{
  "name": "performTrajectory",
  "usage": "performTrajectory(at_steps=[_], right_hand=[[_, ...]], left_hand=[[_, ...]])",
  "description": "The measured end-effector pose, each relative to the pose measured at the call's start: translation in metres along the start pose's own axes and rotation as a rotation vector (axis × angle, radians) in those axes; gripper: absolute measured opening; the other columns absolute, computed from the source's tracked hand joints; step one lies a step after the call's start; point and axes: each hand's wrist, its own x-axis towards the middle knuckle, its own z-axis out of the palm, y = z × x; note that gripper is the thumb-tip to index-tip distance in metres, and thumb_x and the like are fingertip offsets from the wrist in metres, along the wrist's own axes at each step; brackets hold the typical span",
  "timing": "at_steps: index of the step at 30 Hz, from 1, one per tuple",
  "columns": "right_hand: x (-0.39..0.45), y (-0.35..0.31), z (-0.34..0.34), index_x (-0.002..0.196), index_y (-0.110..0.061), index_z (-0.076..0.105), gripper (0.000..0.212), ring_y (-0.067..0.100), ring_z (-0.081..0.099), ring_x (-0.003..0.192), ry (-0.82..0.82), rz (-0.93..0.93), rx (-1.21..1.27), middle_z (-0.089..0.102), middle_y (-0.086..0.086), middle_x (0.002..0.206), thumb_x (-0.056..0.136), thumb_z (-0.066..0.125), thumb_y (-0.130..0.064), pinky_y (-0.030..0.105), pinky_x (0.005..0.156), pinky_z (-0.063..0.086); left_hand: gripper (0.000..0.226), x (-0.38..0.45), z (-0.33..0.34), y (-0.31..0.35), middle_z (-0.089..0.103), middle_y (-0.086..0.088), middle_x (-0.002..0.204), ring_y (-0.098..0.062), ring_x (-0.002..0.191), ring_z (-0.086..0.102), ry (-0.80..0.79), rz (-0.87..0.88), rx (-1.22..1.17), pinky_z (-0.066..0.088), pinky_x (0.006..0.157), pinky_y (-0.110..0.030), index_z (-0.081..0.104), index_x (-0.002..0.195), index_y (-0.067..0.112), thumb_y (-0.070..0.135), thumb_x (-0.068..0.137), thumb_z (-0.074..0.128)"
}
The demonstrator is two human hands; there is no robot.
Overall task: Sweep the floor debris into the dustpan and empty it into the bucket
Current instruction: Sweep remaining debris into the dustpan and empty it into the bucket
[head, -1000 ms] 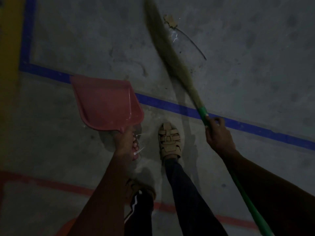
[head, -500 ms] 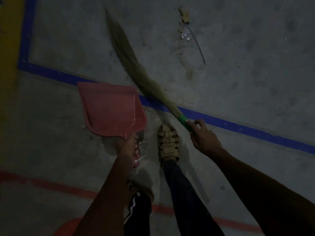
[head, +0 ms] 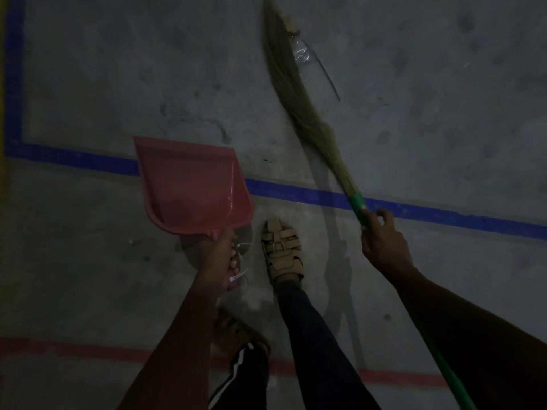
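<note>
So, left of centre the left hand (head: 220, 261) grips the handle of a red dustpan (head: 192, 184) lying across the blue floor line (head: 296, 195). Right of it, the right hand (head: 381, 241) is wrapped round a green-handled grass broom (head: 299, 93) — bristles touching the clear plastic debris (head: 302, 53) at top centre.

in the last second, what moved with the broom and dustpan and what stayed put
The broom swung left toward the dustpan, then back right, and its bristles now lie beside the scraps of debris. The right hand moved with it, gripping the green handle. The left hand still holds the dustpan, empty, over the blue line; the debris remains unswept.
</note>
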Motion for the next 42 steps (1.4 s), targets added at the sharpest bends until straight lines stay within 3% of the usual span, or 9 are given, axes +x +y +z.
performTrajectory(at_steps=[6, 13, 18, 23, 30, 36, 39, 42], right_hand=[[-0.027, 0.011, -0.016, 0.142, -0.020, 0.038, 0.052, 0.025, 0.053, 0.055, 0.085, -0.076, 0.075, 0.036, 0.013, 0.134, 0.094, 0.058, -0.019, 0.042, 0.051, 0.054], [-0.027, -0.003, -0.067, 0.148, -0.008, 0.034, 0.062, 0.031, 0.061, 0.072, 0.280, -0.104, 0.127, 0.038, 0.014, 0.136, 0.094, 0.061, -0.021, 0.042, 0.054, 0.054], [0.018, -0.020, -0.125, 0.146, -0.002, 0.034, 0.062, 0.039, 0.056, 0.059, 0.454, -0.050, -0.025, 0.040, 0.022, 0.136, 0.094, 0.060, -0.021, 0.037, 0.048, 0.041], [0.091, -0.005, -0.155, 0.140, -0.002, 0.039, 0.054, 0.038, 0.058, 0.068, 0.513, -0.010, -0.084, 0.042, 0.024, 0.138, 0.091, 0.059, -0.009, 0.034, 0.055, 0.035], [0.172, 0.034, -0.156, 0.133, -0.004, 0.041, 0.057, 0.041, 0.059, 0.079, 0.369, 0.009, -0.053, 0.043, 0.020, 0.129, 0.081, 0.063, -0.002, 0.042, 0.059, 0.042], [0.220, 0.071, -0.126, 0.139, -0.008, 0.036, 0.066, 0.037, 0.058, 0.072, 0.259, -0.041, -0.092, 0.042, 0.016, 0.134, 0.081, 0.066, -0.007, 0.037, 0.056, 0.037], [0.239, 0.089, -0.105, 0.143, -0.011, 0.037, 0.055, 0.032, 0.053, 0.066, 0.289, -0.078, -0.090, 0.041, 0.012, 0.138, 0.093, 0.057, -0.026, 0.033, 0.055, 0.035], [0.260, 0.098, -0.092, 0.143, -0.007, 0.036, 0.056, 0.033, 0.057, 0.071, 0.222, -0.153, -0.096, 0.037, 0.014, 0.144, 0.094, 0.059, -0.024, 0.033, 0.057, 0.037]], left_hand=[[0.028, -0.021, 0.026, 0.003, 0.039, 0.002, 0.042, -0.009, 0.027, 0.030, -0.045, 0.067, 0.075, 0.027, 0.038, -0.013, 0.046, 0.071, 0.013, 0.019, 0.093, 0.061], [0.032, -0.064, 0.034, 0.016, 0.038, 0.001, 0.047, -0.009, 0.030, 0.029, -0.200, 0.043, 0.091, 0.025, 0.036, -0.013, 0.048, 0.069, 0.012, 0.024, 0.097, 0.059], [0.028, -0.080, 0.035, 0.018, 0.037, -0.002, 0.051, -0.012, 0.032, 0.028, -0.278, 0.051, 0.088, 0.025, 0.040, -0.015, 0.050, 0.067, 0.013, 0.019, 0.093, 0.060], [0.041, -0.076, 0.064, -0.003, 0.037, -0.001, 0.045, -0.012, 0.032, 0.028, -0.255, -0.038, 0.098, 0.023, 0.040, -0.013, 0.047, 0.057, 0.016, 0.026, 0.094, 0.062], [0.045, -0.050, 0.129, -0.049, 0.033, 0.004, 0.041, -0.008, 0.028, 0.024, -0.272, -0.323, 0.098, 0.017, 0.035, -0.011, 0.041, 0.055, 0.020, 0.027, 0.097, 0.055], [0.041, -0.015, 0.191, -0.047, 0.033, 0.003, 0.043, -0.011, 0.029, 0.024, -0.302, -0.333, 0.113, 0.019, 0.038, -0.010, 0.041, 0.054, 0.020, 0.022, 0.093, 0.054], [0.040, 0.004, 0.209, -0.043, 0.031, 0.002, 0.042, -0.011, 0.029, 0.022, -0.348, -0.322, 0.133, 0.017, 0.037, -0.010, 0.039, 0.052, 0.019, 0.016, 0.090, 0.053], [0.039, 0.024, 0.215, -0.042, 0.029, 0.001, 0.043, -0.011, 0.028, 0.021, -0.401, -0.301, 0.140, 0.017, 0.038, -0.010, 0.038, 0.052, 0.019, 0.015, 0.088, 0.052]])
